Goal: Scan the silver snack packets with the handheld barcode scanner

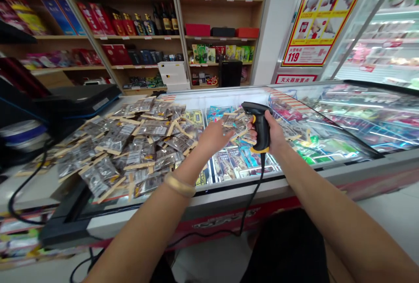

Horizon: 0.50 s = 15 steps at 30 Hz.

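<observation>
My right hand is wrapped round the grip of a black and yellow barcode scanner, held upright above the freezer's glass top. A black cable runs down from its handle. My left hand, with a gold bangle on the wrist, reaches over the glass with its fingers stretched out. Close beyond those fingers lie a few clear packets with wooden sticks; whether they touch is unclear. To the left is a large heap of similar clear packets with flat wooden sticks.
The chest freezer holds colourful ice-cream packs beneath its glass. Dark counter equipment stands at the left. Shelves of boxes and bottles line the back. A red and yellow poster hangs at the right.
</observation>
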Each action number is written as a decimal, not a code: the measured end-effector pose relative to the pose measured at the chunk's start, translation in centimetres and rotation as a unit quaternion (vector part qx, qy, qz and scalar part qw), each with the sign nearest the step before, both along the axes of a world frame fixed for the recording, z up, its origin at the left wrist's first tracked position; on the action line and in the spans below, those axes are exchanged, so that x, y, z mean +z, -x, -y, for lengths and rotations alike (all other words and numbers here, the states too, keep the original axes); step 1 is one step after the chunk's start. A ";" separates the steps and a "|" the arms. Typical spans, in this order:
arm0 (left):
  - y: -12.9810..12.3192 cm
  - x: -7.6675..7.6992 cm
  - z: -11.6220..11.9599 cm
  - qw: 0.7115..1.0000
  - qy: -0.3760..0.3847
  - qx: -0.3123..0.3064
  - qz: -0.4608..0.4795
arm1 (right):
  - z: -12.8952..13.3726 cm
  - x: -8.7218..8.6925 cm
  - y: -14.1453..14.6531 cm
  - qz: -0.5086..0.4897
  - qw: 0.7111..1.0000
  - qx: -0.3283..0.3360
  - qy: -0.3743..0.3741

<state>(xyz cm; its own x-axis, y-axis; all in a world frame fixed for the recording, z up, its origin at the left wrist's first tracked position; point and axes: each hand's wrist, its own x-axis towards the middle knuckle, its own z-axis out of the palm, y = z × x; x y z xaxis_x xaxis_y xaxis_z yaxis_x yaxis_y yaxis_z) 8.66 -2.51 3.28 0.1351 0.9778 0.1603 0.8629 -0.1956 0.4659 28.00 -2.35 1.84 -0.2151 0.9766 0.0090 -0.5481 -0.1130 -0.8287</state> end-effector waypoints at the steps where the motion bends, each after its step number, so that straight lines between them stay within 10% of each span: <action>1: -0.8 -0.4 -0.3 0.999 0.019 0.006 -0.029 | -0.1 -0.2 -0.2 -0.001 1.000 -0.007 0.003; 9: -1.6 -2.5 -1.6 0.990 0.038 0.053 -0.126 | 0.1 -0.2 -0.1 0.011 1.000 -0.012 -0.004; 15: -0.9 -2.0 -1.1 0.998 -0.008 0.063 -0.006 | 0.4 -0.3 -0.2 0.025 0.999 0.002 -0.026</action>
